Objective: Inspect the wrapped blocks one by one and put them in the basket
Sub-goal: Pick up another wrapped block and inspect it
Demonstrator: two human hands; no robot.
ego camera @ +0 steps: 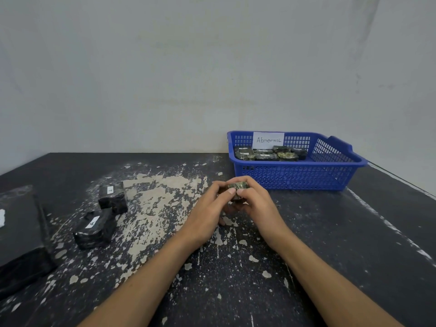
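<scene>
Both of my hands hold one small wrapped block (237, 185) above the middle of the table, in front of the blue basket. My left hand (207, 208) grips its left side with curled fingers. My right hand (257, 206) grips its right side, and most of the block is hidden by the fingers. The blue basket (295, 178) stands at the back right with a paper label reading "Abnormal" and several wrapped blocks (271, 154) inside. Two dark wrapped blocks with white labels lie on the table at the left, one farther back (112, 197) and one nearer (94, 228).
The black table (212, 267) has worn, flaking paint. A large flat dark object (21, 232) lies at the left edge. A pale wall stands right behind the table and the basket.
</scene>
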